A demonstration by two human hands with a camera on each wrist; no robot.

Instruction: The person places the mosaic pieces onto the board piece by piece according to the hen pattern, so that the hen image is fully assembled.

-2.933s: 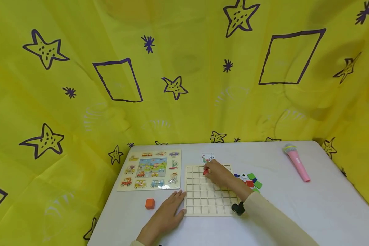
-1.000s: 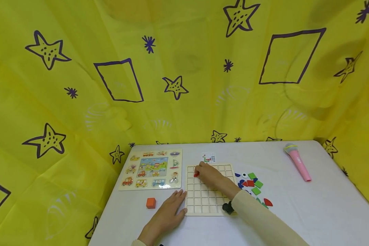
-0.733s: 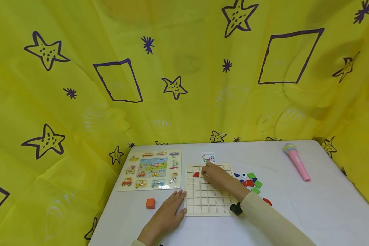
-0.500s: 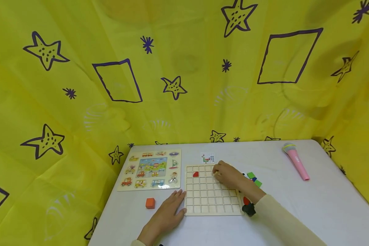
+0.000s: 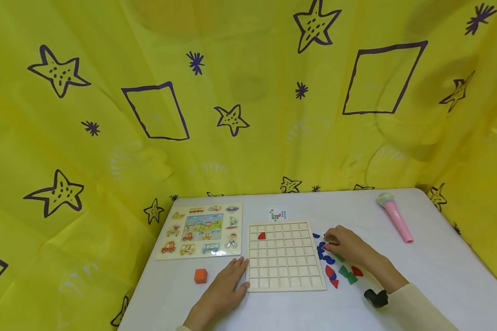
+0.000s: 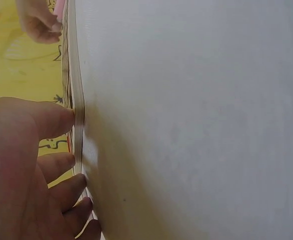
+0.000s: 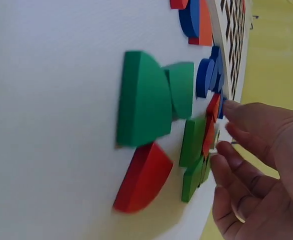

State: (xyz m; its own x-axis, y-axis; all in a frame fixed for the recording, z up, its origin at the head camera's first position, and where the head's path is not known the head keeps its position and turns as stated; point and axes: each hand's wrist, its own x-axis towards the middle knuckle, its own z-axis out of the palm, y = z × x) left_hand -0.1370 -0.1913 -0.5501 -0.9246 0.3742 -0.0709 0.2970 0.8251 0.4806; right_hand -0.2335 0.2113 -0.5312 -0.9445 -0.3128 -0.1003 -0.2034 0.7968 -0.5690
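Note:
My left hand (image 5: 228, 287) lies with its fingers stretched along the left edge of a wooden grid board (image 5: 287, 290); in the left wrist view the fingertips (image 6: 75, 186) touch the board's side (image 6: 77, 90). A red quarter-circle piece (image 5: 262, 236) sits in one upper-left cell of the grid. Right of the board, my right hand (image 5: 349, 243) reaches over loose coloured pieces. In the right wrist view its thumb and fingers (image 7: 229, 172) are spread apart beside red pieces (image 7: 208, 134) and green square pieces (image 7: 191, 142), and nothing is gripped.
A small pattern card (image 5: 278, 214) lies behind the board. At the left is a picture puzzle (image 5: 236, 216) of vehicles, with an orange cube (image 5: 200, 276) in front. Blue pieces (image 5: 328, 260), green pieces (image 5: 348, 274) and a red piece (image 5: 357, 271) lie right of the board. A pink microphone (image 5: 399, 220) is farther right.
My right hand has set the red quarter-circle piece in a grid cell, let go, and moved right to the loose pieces. My left hand has stayed at the board's edge.

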